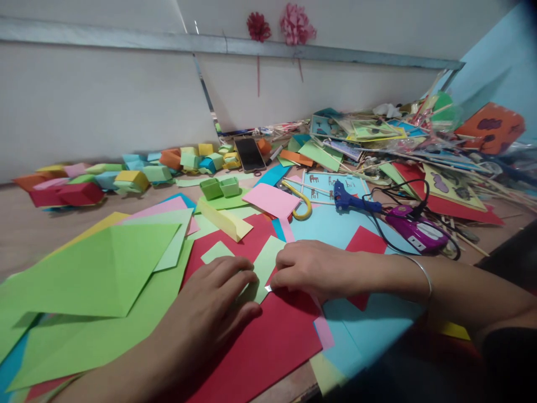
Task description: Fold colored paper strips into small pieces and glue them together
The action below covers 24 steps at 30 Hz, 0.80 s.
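My left hand lies on a small pale green paper square, its fingers pressing the paper's left part onto the red sheet. My right hand rests at the paper's right edge, fingers curled down and pinching that edge; a silver bangle is on that wrist. The green piece looks partly folded, and its lower part is hidden under my fingers.
Large green sheets lie at left, and pink, yellow and blue sheets behind. Folded paper boxes line the wall beside a phone. A blue glue gun, a purple tool with cables, sticks and craft clutter fill the right.
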### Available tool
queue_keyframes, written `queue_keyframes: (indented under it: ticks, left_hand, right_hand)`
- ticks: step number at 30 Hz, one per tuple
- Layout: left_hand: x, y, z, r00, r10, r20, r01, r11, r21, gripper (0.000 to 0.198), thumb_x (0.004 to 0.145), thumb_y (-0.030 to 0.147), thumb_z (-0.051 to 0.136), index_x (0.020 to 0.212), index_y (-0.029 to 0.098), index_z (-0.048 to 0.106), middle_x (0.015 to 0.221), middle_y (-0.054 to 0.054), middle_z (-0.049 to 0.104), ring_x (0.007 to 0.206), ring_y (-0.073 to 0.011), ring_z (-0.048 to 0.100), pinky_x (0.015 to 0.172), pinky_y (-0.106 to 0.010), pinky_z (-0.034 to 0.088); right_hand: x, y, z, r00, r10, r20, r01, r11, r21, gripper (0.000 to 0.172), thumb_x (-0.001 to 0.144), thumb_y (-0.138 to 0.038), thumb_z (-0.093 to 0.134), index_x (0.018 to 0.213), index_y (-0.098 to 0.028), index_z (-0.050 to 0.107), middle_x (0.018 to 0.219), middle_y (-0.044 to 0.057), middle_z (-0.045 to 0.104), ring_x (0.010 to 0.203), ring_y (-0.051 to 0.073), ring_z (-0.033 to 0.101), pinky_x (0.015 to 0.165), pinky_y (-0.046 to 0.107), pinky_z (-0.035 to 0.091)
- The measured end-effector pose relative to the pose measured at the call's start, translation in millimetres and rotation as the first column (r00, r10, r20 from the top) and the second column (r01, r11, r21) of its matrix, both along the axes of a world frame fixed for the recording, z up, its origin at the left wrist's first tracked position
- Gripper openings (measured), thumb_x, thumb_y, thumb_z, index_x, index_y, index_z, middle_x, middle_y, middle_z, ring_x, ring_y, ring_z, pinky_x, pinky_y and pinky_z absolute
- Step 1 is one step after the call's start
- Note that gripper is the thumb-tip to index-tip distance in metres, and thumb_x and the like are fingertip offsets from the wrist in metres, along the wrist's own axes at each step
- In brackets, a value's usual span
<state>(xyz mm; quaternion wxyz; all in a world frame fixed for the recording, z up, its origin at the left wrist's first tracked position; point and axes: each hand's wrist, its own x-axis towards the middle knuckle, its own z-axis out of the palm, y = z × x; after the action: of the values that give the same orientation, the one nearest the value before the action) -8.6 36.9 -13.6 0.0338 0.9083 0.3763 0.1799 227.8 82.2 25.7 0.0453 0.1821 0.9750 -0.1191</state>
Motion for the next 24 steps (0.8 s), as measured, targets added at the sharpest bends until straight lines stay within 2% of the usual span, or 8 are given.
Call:
queue_keyframes:
  ticks: [9, 11, 13, 15, 19, 21, 24]
  left_hand:
    - [2, 1, -0.2, 1.0, -0.01, -0.006, 0.01, 1.0, 0.009, 0.012, 0.093, 0.023, 0.052, 0.095, 0.02, 0.064, 0.102, -0.01, 0.069, 0.086, -0.0238, 0.067, 0.071, -0.039, 0.055]
    - [0, 0, -1.9, 1.0, 0.004, 0.01, -0.005, 0.998, 0.059, 0.012, 0.091, 0.022, 0.055, 0.094, 0.02, 0.066, 0.104, -0.011, 0.069, 0.089, -0.0252, 0.067, 0.073, -0.039, 0.056]
    - [-4, -2, -3.2, 0.999, 0.005, 0.049, -0.012, 0.99, 0.143, 0.014, 0.09, 0.02, 0.057, 0.096, 0.022, 0.069, 0.108, -0.011, 0.07, 0.095, -0.0265, 0.068, 0.078, -0.039, 0.056]
    - [-8, -4, -3.2, 0.994, -0.071, 0.088, 0.055, 0.982, 0.179, 0.022, 0.09, 0.017, 0.054, 0.102, 0.026, 0.07, 0.109, -0.008, 0.073, 0.095, -0.0241, 0.069, 0.08, -0.035, 0.057]
    - [-12, -6, 2.1, 0.954, -0.268, 0.135, 0.258, 0.962, 0.083, 0.036, 0.093, 0.012, 0.043, 0.109, 0.028, 0.071, 0.099, -0.004, 0.077, 0.092, -0.0189, 0.072, 0.08, -0.026, 0.059]
    - [-11, -6, 6.2, 0.956, -0.274, 0.11, 0.267, 0.961, 0.073, 0.038, 0.094, 0.011, 0.039, 0.108, 0.026, 0.071, 0.1, -0.005, 0.077, 0.095, -0.0193, 0.072, 0.078, -0.024, 0.06]
    - [-9, -6, 11.7, 0.963, -0.269, 0.026, 0.263, 0.955, 0.135, 0.039, 0.095, 0.01, 0.036, 0.108, 0.023, 0.07, 0.101, -0.007, 0.077, 0.092, -0.0202, 0.073, 0.068, -0.024, 0.061]
  right_hand:
    - [2, -1, 1.3, 1.0, 0.007, 0.013, -0.007, 1.0, -0.011, 0.023, 0.09, -0.01, 0.058, 0.11, -0.018, 0.067, 0.098, 0.008, 0.062, 0.086, 0.019, 0.05, 0.064, 0.028, 0.031]
    - [2, -2, 1.7, 0.998, -0.053, -0.015, 0.052, 0.996, -0.071, 0.018, 0.092, -0.014, 0.058, 0.107, -0.017, 0.066, 0.095, 0.006, 0.061, 0.081, 0.017, 0.05, 0.063, 0.028, 0.031]
    - [1, -3, 3.8, 0.983, -0.18, -0.016, 0.174, 0.968, -0.181, 0.013, 0.096, -0.025, 0.056, 0.098, -0.015, 0.065, 0.089, 0.005, 0.06, 0.073, 0.015, 0.049, 0.061, 0.028, 0.032]
    - [-2, -4, 7.1, 0.956, -0.294, -0.006, 0.28, 0.916, -0.286, 0.024, 0.098, -0.035, 0.053, 0.088, -0.015, 0.061, 0.083, 0.003, 0.057, 0.069, 0.014, 0.048, 0.06, 0.027, 0.032]
    - [-8, -6, 13.5, 0.922, -0.386, 0.04, 0.372, 0.849, -0.376, 0.029, 0.098, -0.039, 0.053, 0.079, -0.016, 0.055, 0.081, 0.001, 0.056, 0.069, 0.013, 0.049, 0.06, 0.025, 0.032]
    - [-8, -6, 15.1, 0.917, -0.395, 0.061, 0.388, 0.843, -0.374, 0.029, 0.098, -0.038, 0.053, 0.078, -0.016, 0.054, 0.08, 0.002, 0.056, 0.069, 0.013, 0.049, 0.06, 0.025, 0.033]
    - [-5, -5, 14.9, 0.933, -0.357, 0.039, 0.348, 0.873, -0.34, 0.029, 0.098, -0.036, 0.052, 0.077, -0.017, 0.052, 0.078, 0.001, 0.055, 0.067, 0.013, 0.048, 0.06, 0.026, 0.034]
